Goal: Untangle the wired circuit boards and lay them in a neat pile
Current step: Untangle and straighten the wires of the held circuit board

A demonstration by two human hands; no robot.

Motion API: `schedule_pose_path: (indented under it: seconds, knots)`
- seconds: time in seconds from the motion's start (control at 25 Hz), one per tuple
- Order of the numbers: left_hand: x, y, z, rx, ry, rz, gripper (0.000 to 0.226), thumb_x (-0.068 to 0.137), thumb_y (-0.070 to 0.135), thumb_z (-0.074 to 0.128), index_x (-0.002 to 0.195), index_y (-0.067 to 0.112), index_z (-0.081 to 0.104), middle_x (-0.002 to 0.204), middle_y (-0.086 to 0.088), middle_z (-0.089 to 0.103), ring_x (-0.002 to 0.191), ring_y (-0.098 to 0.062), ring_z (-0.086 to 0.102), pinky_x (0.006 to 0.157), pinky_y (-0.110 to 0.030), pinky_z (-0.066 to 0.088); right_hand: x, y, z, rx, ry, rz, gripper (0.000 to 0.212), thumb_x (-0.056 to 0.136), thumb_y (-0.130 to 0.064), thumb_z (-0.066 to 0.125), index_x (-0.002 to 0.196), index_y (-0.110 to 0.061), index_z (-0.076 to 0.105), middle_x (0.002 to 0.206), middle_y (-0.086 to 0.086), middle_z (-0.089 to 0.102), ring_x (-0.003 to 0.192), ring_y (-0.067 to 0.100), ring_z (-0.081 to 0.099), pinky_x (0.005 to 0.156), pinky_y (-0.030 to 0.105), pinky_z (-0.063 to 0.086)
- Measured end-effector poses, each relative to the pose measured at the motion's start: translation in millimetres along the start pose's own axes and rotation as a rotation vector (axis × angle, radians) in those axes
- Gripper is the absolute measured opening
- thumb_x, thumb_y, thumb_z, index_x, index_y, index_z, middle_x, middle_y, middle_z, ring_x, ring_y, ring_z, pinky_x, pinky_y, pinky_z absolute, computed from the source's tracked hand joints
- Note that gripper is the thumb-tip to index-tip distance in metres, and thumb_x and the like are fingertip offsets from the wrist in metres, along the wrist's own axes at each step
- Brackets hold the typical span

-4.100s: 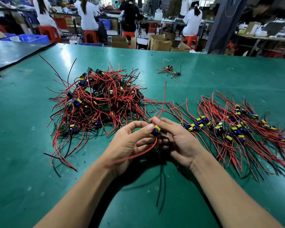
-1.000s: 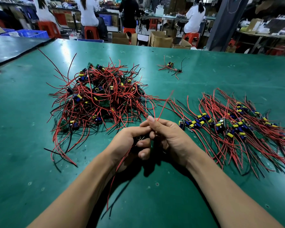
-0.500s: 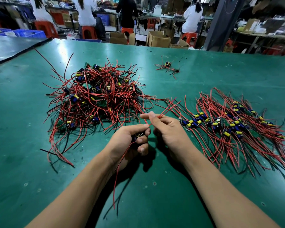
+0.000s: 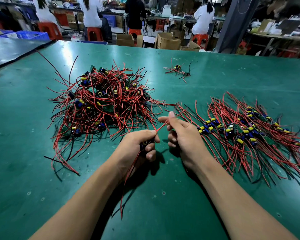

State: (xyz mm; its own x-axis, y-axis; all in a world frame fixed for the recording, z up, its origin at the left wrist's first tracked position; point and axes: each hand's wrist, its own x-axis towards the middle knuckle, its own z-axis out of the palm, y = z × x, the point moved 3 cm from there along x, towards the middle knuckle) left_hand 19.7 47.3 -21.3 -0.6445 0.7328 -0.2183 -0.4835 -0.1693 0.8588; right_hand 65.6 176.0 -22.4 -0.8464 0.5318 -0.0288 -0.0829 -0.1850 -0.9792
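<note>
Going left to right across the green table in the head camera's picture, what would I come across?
Tangled heap → left hand, gripping a board → right hand, pinching its red wires → neat pile.

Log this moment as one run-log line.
step: one board in hand, not yet piled | left hand: grips board | right hand: pinches its red wires | tangled heap: on left | neat pile: on right

Your table top [image 4: 215,75]: smooth green mat, soft sheen, small scuffs.
Red wires [image 4: 111,104]: smooth plastic insulation, faintly glossy.
Circuit boards [image 4: 109,109]: hard green board, matt.
Capacitors [image 4: 240,140]: shiny yellow and blue sleeves.
Cardboard boxes [image 4: 168,41] beyond you: matt brown.
Stools [image 4: 93,34]: smooth red plastic.
</note>
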Motion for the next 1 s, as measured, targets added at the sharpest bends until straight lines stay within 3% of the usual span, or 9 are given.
schedule_pose_path:
  seconds: [0.16,0.28,0.36,0.44,0.56,0.64,0.76,0.88,1.0]
  knots:
    - [4.2,-3.3,0.2,0.095,0.072,0.122,0.023,0.095,0.009,0.055,0.073,0.007,0.064,0.046,-0.004,0.039,0.037,-0.015,0.037,0.041,-0.019,0.031,-6.6,6.2,11.5,0.027,-0.226,0.103,0.03,0.089,-0.04,0.069,0.094,-0.012,0.079,0.084,0.018,0.057,0.066,0.025,0.044,0.055,0.028,0.041]
    - [4.9,-2.8,-1.4,0.132,0.109,0.142,0.028,0.093,0.008,0.058,0.068,0.012,0.07,0.047,-0.004,0.043,0.038,-0.014,0.04,0.042,-0.019,0.036,-6.3,8.9,12.9,-0.005,-0.229,0.095,0.029,0.097,-0.038,0.063,0.093,-0.014,0.079,0.085,0.018,0.066,0.063,0.023,0.056,0.055,0.029,0.047]
    - [4.0,-1.3,-2.4,0.142,0.109,0.155,0.027,0.091,0.007,0.06,0.067,0.011,0.072,0.046,-0.004,0.045,0.038,-0.014,0.041,0.04,-0.018,0.036,-2.1,8.4,9.7,-0.074,-0.185,0.066,0.033,0.1,-0.04,0.059,0.092,-0.015,0.079,0.075,0.014,0.065,0.059,0.022,0.052,0.054,0.029,0.044]
    - [2.4,0.7,-2.4,0.194,0.09,0.176,0.025,0.09,0.008,0.061,0.069,0.008,0.072,0.046,-0.004,0.045,0.038,-0.015,0.04,0.039,-0.018,0.035,3.3,6.9,2.1,-0.145,-0.108,0.034,0.036,0.102,-0.042,0.055,0.087,-0.019,0.079,0.055,0.007,0.048,0.048,0.016,0.037,0.048,0.024,0.032]
    - [-1.0,2.7,-2.1,0.301,0.054,0.199,0.026,0.092,0.01,0.06,0.068,0.007,0.071,0.045,-0.005,0.044,0.037,-0.017,0.04,0.041,-0.019,0.034,11.6,5.5,-13.2,-0.131,0.056,-0.004,0.039,0.103,-0.043,0.053,0.082,-0.02,0.077,0.046,-0.002,0.03,0.037,0.009,0.024,0.041,0.017,0.02]
    - [-2.3,3.2,-2.2,0.323,0.037,0.206,0.025,0.092,0.009,0.059,0.069,0.005,0.069,0.044,-0.005,0.043,0.036,-0.018,0.04,0.04,-0.02,0.033,14.4,4.5,-20.5,-0.167,0.152,-0.109,0.035,0.099,-0.044,0.058,0.082,-0.021,0.077,0.044,-0.008,0.035,0.038,0.01,0.029,0.044,0.019,0.026]
    - [-2.6,1.5,-2.6,0.318,0.006,0.196,0.025,0.091,0.009,0.059,0.069,0.005,0.069,0.044,-0.004,0.041,0.036,-0.018,0.038,0.04,-0.02,0.033,15.7,-1.1,-25.8,-0.318,0.325,-0.292,0.03,0.094,-0.041,0.067,0.089,-0.014,0.078,0.052,-0.015,0.049,0.054,0.015,0.044,0.062,0.034,0.041]
    - [-5.4,2.9,-7.6,0.319,-0.029,0.169,0.021,0.085,0.013,0.063,0.067,0.006,0.07,0.044,-0.004,0.039,0.036,-0.018,0.037,0.042,-0.021,0.033,17.5,-8.5,-39.9,-0.088,0.395,-0.231,0.029,0.099,-0.031,0.063,0.082,-0.01,0.073,0.049,-0.009,0.041,0.039,0.009,0.033,0.044,0.024,0.033]
    - [-5.9,8.9,-18.6,0.246,0.023,0.163,0.017,0.079,0.018,0.065,0.07,0.006,0.072,0.046,-0.005,0.038,0.038,-0.018,0.039,0.044,-0.022,0.033,17.6,-21.3,-59.4,0.243,0.368,-0.101,0.031,0.103,-0.023,0.056,0.079,-0.005,0.066,0.063,-0.001,0.041,0.034,0.003,0.028,0.034,0.017,0.023]
